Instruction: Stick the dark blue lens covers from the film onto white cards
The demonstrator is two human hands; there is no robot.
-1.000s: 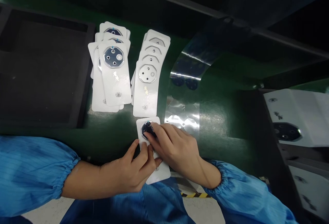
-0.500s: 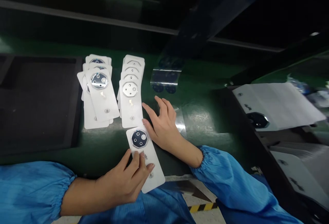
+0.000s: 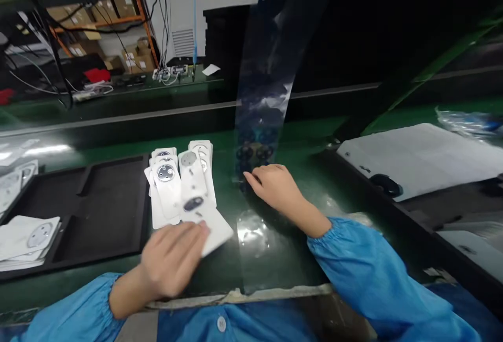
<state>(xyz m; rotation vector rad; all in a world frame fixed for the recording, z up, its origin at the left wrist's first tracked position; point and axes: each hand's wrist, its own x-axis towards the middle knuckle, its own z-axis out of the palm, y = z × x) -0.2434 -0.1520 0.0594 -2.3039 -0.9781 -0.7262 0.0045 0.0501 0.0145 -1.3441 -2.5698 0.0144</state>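
My left hand, blurred by motion, has its fingers closed on the near end of a white phone back panel with a dark camera plate. This panel lies askew below an overlapping row of white panels with silvery camera plates. Left of that row, more panels with dark, shiny camera plates are piled. My right hand is curled, thumb and forefinger close together, at the lower edge of a clear film strip bearing dark round pieces. What its fingertips hold, if anything, is hidden.
A black compartment tray sits at left with stacked panels at its edge. On the right, a dark tray holds a panel under white paper. Cables and boxes stand behind the bench.
The view has tilted up and shifted left. My left hand has shifted the panel closer to the silvery row. My right hand has moved from beside the panels to the film strip, its fingers curling.
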